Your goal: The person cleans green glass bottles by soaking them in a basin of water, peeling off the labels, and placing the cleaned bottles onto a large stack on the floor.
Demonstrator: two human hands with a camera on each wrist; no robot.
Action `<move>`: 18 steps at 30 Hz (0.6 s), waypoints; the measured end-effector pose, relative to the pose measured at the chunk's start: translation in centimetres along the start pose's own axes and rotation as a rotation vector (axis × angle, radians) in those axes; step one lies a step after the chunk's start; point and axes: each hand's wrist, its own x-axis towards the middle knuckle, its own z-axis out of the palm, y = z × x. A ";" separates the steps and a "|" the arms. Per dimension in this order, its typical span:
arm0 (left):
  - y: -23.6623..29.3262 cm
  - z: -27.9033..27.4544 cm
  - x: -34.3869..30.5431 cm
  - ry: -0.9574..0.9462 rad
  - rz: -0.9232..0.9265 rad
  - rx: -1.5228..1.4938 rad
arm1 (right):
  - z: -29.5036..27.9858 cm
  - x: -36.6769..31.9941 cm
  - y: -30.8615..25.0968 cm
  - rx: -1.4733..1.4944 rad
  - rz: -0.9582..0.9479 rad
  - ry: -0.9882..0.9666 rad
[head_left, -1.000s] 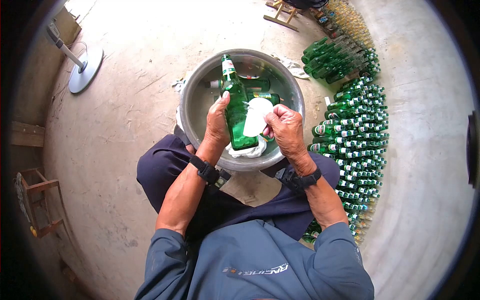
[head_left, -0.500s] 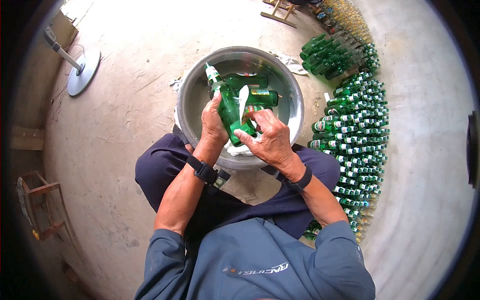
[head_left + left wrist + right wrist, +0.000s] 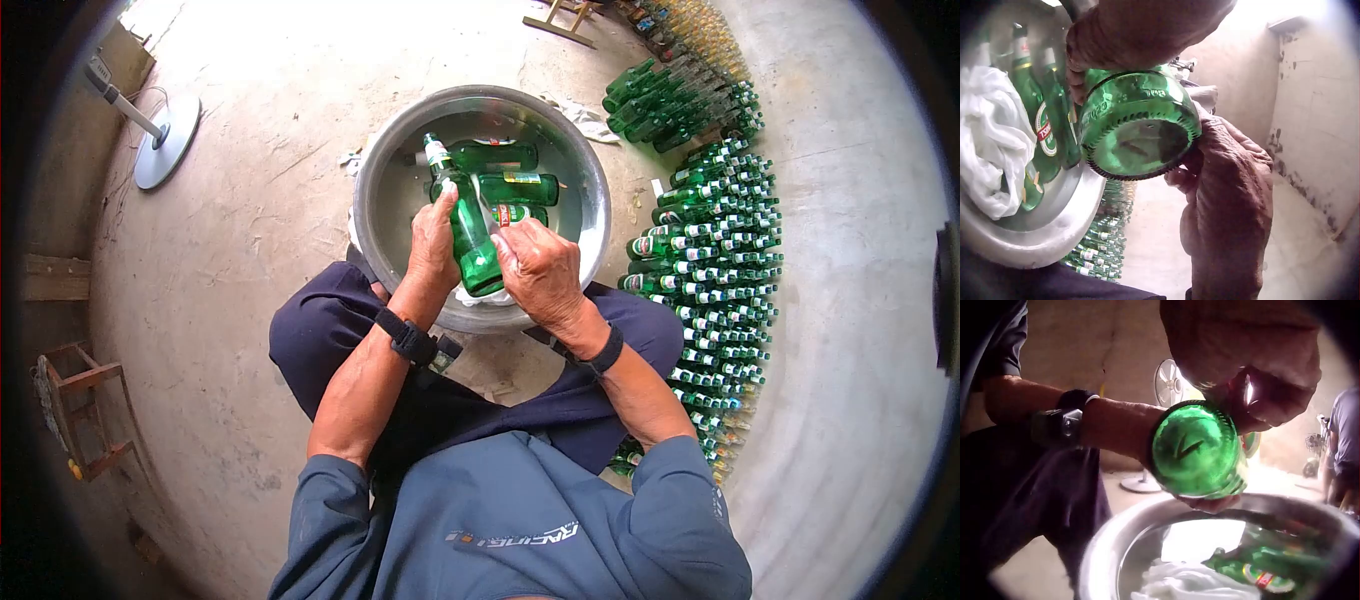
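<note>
My left hand [image 3: 432, 245] grips a green glass bottle [image 3: 470, 222] round its body, thumb on top. The bottle tilts over the basin, neck pointing away and base towards me. My right hand [image 3: 542, 262] is curled against the bottle's lower right side and pinches a white paper label [image 3: 484, 200]. The label shows edge-on beside the glass, mostly hidden by the fingers. In the left wrist view the bottle's base [image 3: 1138, 147] faces the camera, with the left hand [image 3: 1141, 34] above and the right hand [image 3: 1229, 187] below right.
Below the hands stands a round metal basin [image 3: 372, 165] of water holding several green bottles [image 3: 520, 188] and a white cloth [image 3: 994, 144]. Rows of green bottles [image 3: 700, 270] line the wall at right. A fan base [image 3: 165, 145] and a wooden stool [image 3: 85, 378] stand at left.
The right hand first held the broad white label out beside the bottle, then moved in against the bottle's lower side. Now its fingers cover most of the label. The left hand keeps its grip.
</note>
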 end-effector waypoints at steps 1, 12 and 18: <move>0.1 0.2 -0.1 0.001 0.000 -0.001 | 0.0 -0.1 0.2 0.000 0.000 -0.001; -0.9 -0.8 0.9 0.057 -0.079 0.063 | -0.5 -0.1 2.7 0.272 0.253 -0.043; -0.9 -0.9 1.0 0.083 -0.104 0.084 | -0.1 -0.3 3.7 0.344 0.336 -0.101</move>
